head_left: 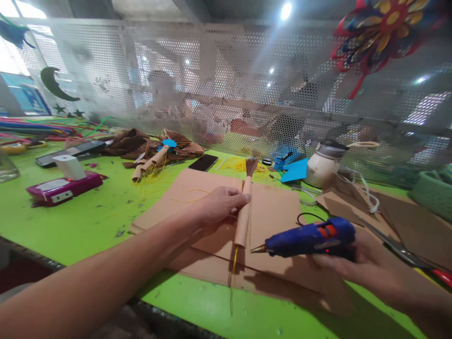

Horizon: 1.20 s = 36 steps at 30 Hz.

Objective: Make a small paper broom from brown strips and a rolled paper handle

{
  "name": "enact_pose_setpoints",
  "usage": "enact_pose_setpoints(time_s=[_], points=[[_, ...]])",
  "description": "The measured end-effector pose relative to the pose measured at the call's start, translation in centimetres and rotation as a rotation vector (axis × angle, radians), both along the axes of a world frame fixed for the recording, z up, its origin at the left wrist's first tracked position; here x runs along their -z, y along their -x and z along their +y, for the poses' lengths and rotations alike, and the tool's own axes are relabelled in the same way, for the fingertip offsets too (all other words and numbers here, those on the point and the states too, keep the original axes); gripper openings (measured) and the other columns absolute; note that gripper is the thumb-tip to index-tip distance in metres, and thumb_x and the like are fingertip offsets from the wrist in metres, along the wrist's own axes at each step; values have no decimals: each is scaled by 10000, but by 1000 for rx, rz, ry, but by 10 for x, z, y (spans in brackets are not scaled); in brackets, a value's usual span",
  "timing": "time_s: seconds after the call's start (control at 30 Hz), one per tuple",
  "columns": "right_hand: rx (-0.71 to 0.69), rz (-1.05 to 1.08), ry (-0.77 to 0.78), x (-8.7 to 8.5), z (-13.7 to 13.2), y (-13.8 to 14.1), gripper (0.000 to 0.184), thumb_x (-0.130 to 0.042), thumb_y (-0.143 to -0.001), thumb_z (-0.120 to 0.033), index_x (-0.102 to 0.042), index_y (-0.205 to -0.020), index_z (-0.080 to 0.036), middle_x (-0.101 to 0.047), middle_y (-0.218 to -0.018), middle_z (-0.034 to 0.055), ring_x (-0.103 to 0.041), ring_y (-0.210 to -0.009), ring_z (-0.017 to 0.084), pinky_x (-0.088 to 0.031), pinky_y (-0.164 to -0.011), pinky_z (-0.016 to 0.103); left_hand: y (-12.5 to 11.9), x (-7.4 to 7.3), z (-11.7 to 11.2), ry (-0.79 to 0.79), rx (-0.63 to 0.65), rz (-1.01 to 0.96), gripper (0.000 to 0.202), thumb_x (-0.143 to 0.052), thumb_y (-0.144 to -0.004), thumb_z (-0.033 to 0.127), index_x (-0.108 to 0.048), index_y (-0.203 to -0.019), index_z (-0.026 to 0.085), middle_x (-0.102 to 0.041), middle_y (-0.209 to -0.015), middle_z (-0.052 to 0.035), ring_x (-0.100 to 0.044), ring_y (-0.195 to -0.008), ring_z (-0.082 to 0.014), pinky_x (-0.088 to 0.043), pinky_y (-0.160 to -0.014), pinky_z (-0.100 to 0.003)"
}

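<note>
My left hand (219, 205) pinches a rolled brown paper tube (243, 217) that lies on brown cardboard sheets (275, 212). The tube has a fringed brown tip at its far end and a yellow string trailing from its near end. My right hand (356, 263) grips a blue hot glue gun (310, 238) with an orange trigger. Its metal nozzle points left, a short way from the tube's near end and apart from it.
On the green table (88, 221) lie a pink box with a white block (65, 184), a black phone (203, 162), finished brown paper fans (158, 150), a white jug (323, 165), blue paper (295, 170) and scissors (406, 252). A perforated screen (226, 84) stands behind; people sit beyond it.
</note>
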State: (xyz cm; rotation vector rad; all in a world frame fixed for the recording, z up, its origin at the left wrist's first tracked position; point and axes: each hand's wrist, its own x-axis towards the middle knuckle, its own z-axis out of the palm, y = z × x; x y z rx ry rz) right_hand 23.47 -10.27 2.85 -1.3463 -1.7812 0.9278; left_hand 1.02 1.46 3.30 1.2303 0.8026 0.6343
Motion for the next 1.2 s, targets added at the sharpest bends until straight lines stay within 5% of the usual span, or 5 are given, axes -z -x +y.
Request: enact_pose_setpoints(time_s=[0.13, 0.23, 0.6, 0.9, 1.2], points=[[140, 74, -38, 2, 2, 4, 123, -689, -677, -327, -641, -702, -216, -616, -628, -4, -613, -670, 178, -530, -687, 263, 0, 1, -1, 0, 11, 10, 192, -592, -743, 260, -472, -649, 143, -421, -497, 69, -332, -455, -46, -326, -504, -203], [163, 33, -52, 4, 6, 6, 174, -661, -703, -363, -644, -708, -189, -628, -646, 21, -601, -648, 180, -523, -619, 258, -1, 2, -1, 3, 18, 13, 178, -603, -727, 264, -493, -662, 140, -429, -501, 68, -349, -460, -50, -334, -510, -209], [-42, -76, 37, 0, 0, 4, 284, -601, -770, -359, -678, -1006, -220, -685, -836, 54, -617, -833, 233, -515, -739, 349, -1, 0, 0, 39, -12, -28, 170, -610, -724, 234, -495, -650, 133, -459, -518, 59, -357, -447, -40, -324, -493, -198], [101, -9, -80, 2, 7, 9, 178, -633, -742, -356, -680, -743, -184, -676, -708, 46, -624, -677, 175, -521, -610, 248, -2, 1, -1, 59, -19, -41, 162, -615, -721, 225, -520, -629, 133, -499, -542, 35, -424, -471, -56, -370, -523, -217], [-70, -75, -39, 0, 0, 7, 224, -635, -740, -303, -690, -950, -246, -692, -737, 29, -639, -785, 222, -536, -643, 277, -1, 3, 6, 132, -52, -79, 86, -574, -744, 176, -584, -723, 93, -584, -687, -34, -532, -590, -95, -408, -576, -227]])
